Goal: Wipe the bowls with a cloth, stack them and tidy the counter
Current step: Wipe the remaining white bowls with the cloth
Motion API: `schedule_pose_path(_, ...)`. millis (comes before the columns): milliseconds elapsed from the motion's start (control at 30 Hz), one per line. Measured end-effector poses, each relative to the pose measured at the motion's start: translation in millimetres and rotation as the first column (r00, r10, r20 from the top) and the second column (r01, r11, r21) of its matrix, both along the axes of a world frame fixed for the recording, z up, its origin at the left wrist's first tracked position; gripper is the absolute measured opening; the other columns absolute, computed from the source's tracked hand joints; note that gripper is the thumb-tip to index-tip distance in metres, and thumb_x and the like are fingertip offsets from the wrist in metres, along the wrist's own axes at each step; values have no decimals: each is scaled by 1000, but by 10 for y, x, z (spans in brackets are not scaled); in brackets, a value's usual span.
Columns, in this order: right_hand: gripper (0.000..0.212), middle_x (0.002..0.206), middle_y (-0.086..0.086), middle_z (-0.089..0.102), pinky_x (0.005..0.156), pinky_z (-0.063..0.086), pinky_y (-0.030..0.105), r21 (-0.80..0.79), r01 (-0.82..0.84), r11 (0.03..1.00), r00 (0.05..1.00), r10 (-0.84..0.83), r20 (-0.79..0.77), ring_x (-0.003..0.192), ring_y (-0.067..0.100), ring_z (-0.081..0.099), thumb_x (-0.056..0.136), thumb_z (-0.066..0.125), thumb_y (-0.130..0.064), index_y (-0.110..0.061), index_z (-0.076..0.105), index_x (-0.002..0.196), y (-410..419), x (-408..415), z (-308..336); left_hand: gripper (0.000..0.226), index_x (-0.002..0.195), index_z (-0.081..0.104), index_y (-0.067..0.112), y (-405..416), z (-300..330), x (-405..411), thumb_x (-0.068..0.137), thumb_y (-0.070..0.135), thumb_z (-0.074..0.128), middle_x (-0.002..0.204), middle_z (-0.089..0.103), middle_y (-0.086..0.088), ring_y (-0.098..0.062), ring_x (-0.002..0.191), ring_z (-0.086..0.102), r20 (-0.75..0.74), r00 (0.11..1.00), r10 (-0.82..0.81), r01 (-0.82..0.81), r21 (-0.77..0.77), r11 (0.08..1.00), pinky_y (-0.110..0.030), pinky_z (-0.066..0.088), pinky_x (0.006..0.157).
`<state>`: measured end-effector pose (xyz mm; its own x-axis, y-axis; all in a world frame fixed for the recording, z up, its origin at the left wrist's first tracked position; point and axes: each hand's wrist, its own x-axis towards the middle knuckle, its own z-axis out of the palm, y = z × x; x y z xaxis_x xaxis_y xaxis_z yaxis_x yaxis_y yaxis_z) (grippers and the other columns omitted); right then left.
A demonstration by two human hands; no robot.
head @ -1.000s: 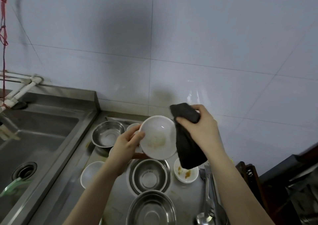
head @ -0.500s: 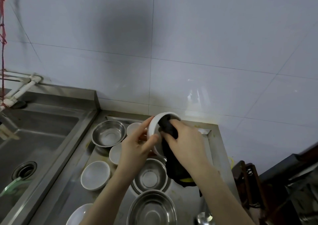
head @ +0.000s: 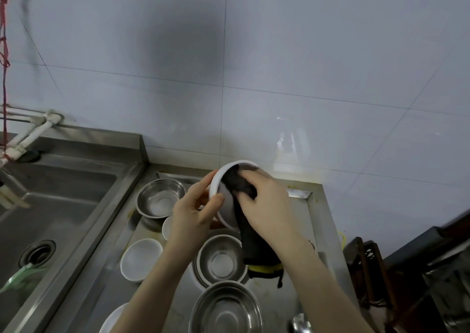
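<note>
Since the earlier frame the right hand has pushed the dark cloth deeper into the tilted white bowl, its grip curled round the cloth, while the left hand pinches the bowl's left rim above the desk; wiping of this bowl appears under way and stacking not yet begun. Below, from near to far, a large steel bowl, nested steel bowls, a white bowl at left and a far steel bowl crowd the set-down space; the sink lies far left.
</note>
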<state>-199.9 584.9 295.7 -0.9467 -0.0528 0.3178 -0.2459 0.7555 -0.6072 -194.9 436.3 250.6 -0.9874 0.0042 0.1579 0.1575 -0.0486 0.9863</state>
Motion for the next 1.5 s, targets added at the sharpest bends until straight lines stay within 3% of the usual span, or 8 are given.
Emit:
schedule_pose_path(133,32,103,-8,66,80,51,32,-31,-370,929,891,364,270,93,11,59,87,59,-12,-28,67,114,140,36,104,37,128,66,29,-81,51,-19,94,15,64,102,73,-6,-26,97,71,-37,999,5,-5,-1,1000,-45,63,65)
schedule_pose_path(333,12,89,1,57,59,39,30,312,38,949,968,-112,225,79,21,54,98,47,-27,-18,54,95,30,55,131,46,133,63,28,38,7,38,88,26,72,101,70,-12,-26,93,71,-29,999,46,-45,22,999,-42,63,63)
schedule_pose_path(567,27,100,-16,66,85,50,20,-356,-124,926,958,205,200,96,4,61,93,60,-19,-37,62,114,70,37,83,40,133,60,31,24,59,36,98,13,57,102,71,-9,-26,93,72,6,999,-53,53,32,998,-38,62,65)
schedule_pose_path(767,33,112,-8,67,89,51,35,26,-435,900,825,386,414,102,10,61,92,59,-15,-31,65,120,231,1,281,40,133,62,27,-56,151,-8,97,12,59,104,73,-7,-23,93,73,1,998,-59,59,-7,998,-37,63,63)
schedule_pose_path(967,28,119,9,53,72,40,35,523,-119,844,921,-103,375,94,29,56,94,49,-13,-12,55,121,-2,72,275,41,130,65,28,40,56,16,93,10,65,101,69,-13,-28,90,71,9,999,42,-41,-28,999,-40,63,59)
schedule_pose_path(1200,34,113,-1,65,90,50,37,-58,82,995,993,-77,86,102,20,60,91,53,-15,-23,60,122,-24,-78,15,42,128,65,28,45,23,79,93,5,65,98,73,-8,-23,89,74,54,998,18,-19,27,999,-39,63,65)
schedule_pose_path(1367,31,110,-10,66,82,49,21,-17,-338,941,918,333,213,97,5,59,91,58,-21,-32,62,120,113,1,12,39,129,65,28,-62,53,45,95,9,63,99,75,-6,-26,90,73,19,1000,20,-20,-17,1000,-42,63,67)
schedule_pose_path(1500,26,102,-10,63,78,47,24,62,-228,972,969,220,113,92,8,58,86,65,-20,-30,66,111,217,64,-62,39,132,63,27,-31,55,66,95,14,62,98,74,-6,-22,90,74,49,998,40,-41,24,999,-37,63,63)
